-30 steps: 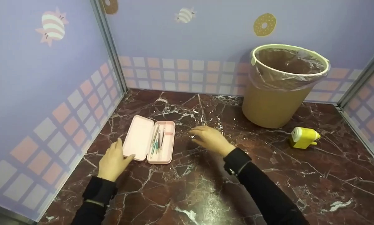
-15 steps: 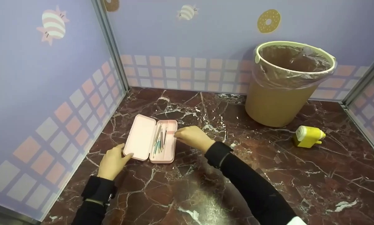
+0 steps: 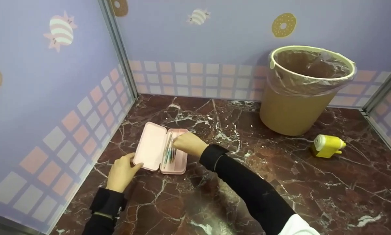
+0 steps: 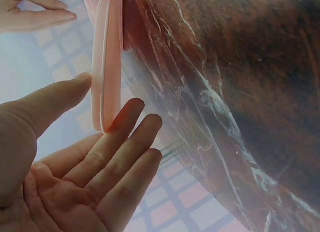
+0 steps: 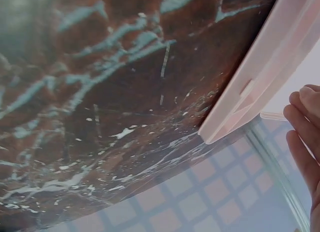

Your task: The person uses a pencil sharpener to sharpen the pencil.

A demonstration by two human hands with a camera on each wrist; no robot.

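Note:
An open pink pencil case (image 3: 181, 164) lies on the marbled table, its lid (image 3: 150, 147) folded out to the left. Several pencils (image 3: 168, 157) rest in the tray, most with dark or teal barrels. My left hand (image 3: 121, 171) pinches the lid's near left corner; in the left wrist view the thumb is on one face and the fingers (image 4: 132, 114) behind the other. Over the tray's right side, my right hand (image 3: 189, 143) reaches in with fingertips at the pencils' upper ends. Its fingers (image 5: 300, 124) look loosely bent in the right wrist view, with nothing seen between them.
White shavings and crumbs (image 3: 236, 130) are scattered on the table right of the case. A tan bin (image 3: 288, 111) with a clear plastic liner stands at the back right. In front of it lies a small yellow and white device (image 3: 327, 146). Patterned panels (image 3: 211, 39) enclose the table.
My right hand has moved left from above the shavings to over the pencils in the tray. My left hand stays at the lid's corner. The head view has shifted slightly.

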